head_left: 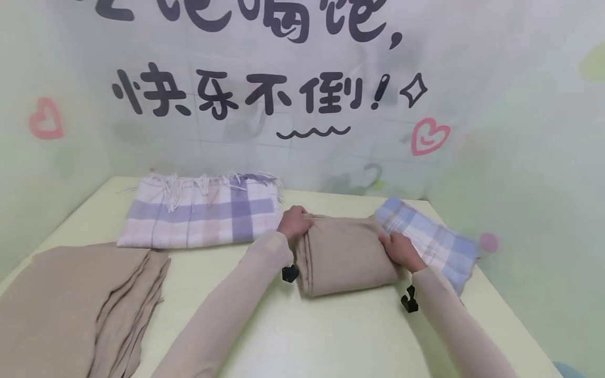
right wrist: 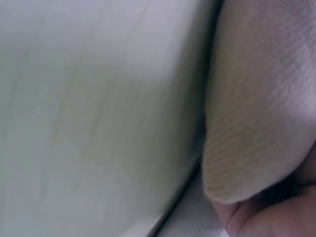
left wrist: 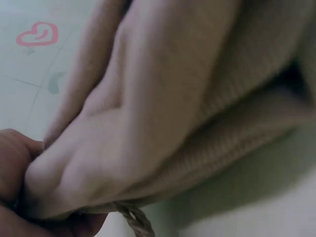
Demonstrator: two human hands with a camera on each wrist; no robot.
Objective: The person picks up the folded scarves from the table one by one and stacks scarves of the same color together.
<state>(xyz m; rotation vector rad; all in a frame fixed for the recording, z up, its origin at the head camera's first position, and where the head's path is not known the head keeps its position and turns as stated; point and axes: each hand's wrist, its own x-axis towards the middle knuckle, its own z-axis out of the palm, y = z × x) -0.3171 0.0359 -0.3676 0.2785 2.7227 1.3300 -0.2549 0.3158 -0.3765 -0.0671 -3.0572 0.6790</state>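
Note:
A thick folded beige scarf [head_left: 350,257] is held between both hands, right of the table's middle. My left hand [head_left: 295,222] pinches its far left corner; in the left wrist view the thumb and fingers close on the layered knit [left wrist: 163,98], and a twisted tassel [left wrist: 136,219] hangs below. My right hand [head_left: 400,250] grips the right side, thumb on top. In the right wrist view, fingers [right wrist: 276,217] curl at the rounded edge of the fabric [right wrist: 261,108]. A folded blue and white plaid scarf [head_left: 437,236] lies just behind the right hand.
A folded purple and white plaid scarf with fringe [head_left: 203,215] lies at the back left. Another beige cloth [head_left: 71,304] is spread over the near left of the pale table [head_left: 293,341]. A wall with printed lettering [head_left: 227,94] stands behind the table, with side walls left and right.

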